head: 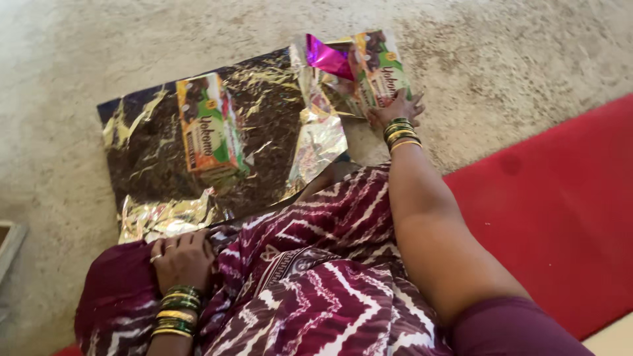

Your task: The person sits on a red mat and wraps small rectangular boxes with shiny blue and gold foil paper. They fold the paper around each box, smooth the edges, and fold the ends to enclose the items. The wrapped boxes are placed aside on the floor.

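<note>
Beige, coarse-textured floor [514,59] runs under everything, with a red mat [560,204] beside your right forearm and your lap covered by maroon cloth with white zigzag stripes [316,283]

Item: your right hand [395,109], green and gold bangles [401,134] at the wrist. It reaches forward, fingers spread and pressed flat on the near edge of a green and orange printed cardboard box [381,69]. Nothing is clamped; the palm rests on the box's lower corner

Item: that box lies just past your right fingertips, on crumpled foil. A scrap of shiny magenta foil wrap [328,58] sits folded against it, to the left of your right hand and a little farther out

Item: a large sheet of dark, gold-flecked metallic wrapping paper [264,132] is spread on the floor ahead of your left hand and to the left of your right. Its silver underside [320,145] curls up along the edge nearest your right wrist, and again at the corner just beyond your left knuckles

Item: a second green and orange printed cardboard box [210,125] lies near the middle of that sheet, well ahead of your left hand, apart from both hands

Item: your left hand [183,257], ring on one finger and stacked green and gold bangles [177,310] at the wrist. Its fingers are curled together, gripping a fold of the maroon cloth at your knee, just short of the sheet's silver corner

Item: a pale flat object's edge [10,240] shows far to the left of your left hand, too little in view to identify
</note>
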Tool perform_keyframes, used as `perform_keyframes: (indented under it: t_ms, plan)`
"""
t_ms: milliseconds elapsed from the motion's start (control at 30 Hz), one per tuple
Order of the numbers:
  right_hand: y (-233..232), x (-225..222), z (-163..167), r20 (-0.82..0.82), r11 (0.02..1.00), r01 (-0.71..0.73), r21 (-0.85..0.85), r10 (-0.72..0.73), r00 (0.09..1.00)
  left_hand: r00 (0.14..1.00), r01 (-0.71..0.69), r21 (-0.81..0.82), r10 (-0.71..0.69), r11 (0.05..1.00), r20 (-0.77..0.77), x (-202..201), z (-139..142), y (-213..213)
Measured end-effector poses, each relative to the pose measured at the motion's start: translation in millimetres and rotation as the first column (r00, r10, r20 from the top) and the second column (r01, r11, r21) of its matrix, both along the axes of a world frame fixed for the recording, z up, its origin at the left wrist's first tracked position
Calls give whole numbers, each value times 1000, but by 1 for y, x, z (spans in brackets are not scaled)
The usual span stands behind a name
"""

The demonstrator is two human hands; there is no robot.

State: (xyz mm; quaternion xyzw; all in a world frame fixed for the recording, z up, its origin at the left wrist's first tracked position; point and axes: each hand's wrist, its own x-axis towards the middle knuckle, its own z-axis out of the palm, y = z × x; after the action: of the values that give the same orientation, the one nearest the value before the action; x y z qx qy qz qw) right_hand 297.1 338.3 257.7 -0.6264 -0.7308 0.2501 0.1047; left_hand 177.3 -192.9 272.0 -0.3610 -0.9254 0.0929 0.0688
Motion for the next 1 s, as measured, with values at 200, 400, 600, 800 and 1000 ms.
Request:
perform_keyframes:
  t_ms: [200,400,600,800,1000]
  plan:
    - [13,8,-16,-203,994,25,104,-3,979,997,-82,-49,82,995,5,-10,-1,1]
    - [27,21,-17,-295,931,307,199,-242,925,903,-332,54,301,942,308,-38,10,14]
    - [30,49,-22,-260,827,556,85,-521,813,777,-447,141,305,884,551,-53,24,23]
    - [42,40,-33,211,898,321,302,-392,896,750,-395,214,179,894,637,-69,12,33]
    - [18,-46,-41,534,719,-666,199,490,689,634,-351,154,113,924,765,-76,-10,63]
